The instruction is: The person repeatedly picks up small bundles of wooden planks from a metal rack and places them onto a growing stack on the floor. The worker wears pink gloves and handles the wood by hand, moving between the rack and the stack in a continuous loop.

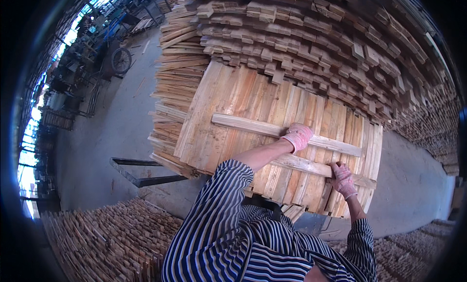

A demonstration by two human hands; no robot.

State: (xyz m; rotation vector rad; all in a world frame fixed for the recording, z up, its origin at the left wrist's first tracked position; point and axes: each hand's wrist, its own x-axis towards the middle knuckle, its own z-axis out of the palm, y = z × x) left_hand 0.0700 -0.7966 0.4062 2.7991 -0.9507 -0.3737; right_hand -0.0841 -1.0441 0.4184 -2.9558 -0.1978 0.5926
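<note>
Side-by-side wooden boards (233, 97) form a flat layer in front of me, with two loose wooden strips lying across them. My left hand (298, 137), in a pink-and-white knit glove, is closed over the farther strip (248, 125) right of its middle. The nearer strip (301, 164) runs roughly parallel to it, partly behind my left forearm. My right hand (343, 180), gloved the same way, is wrapped round this nearer strip toward its right end. Both strips seem to rest on the boards; the undersides of my fingers are hidden.
A tall stack of boards (311, 48) with uneven ends rises just beyond the layer. Thin slats (177, 82) are piled along its left side. A dark metal frame (141, 180) juts out at left. More stacked wood (112, 238) stands near me; a wheel (121, 60) shows farther off.
</note>
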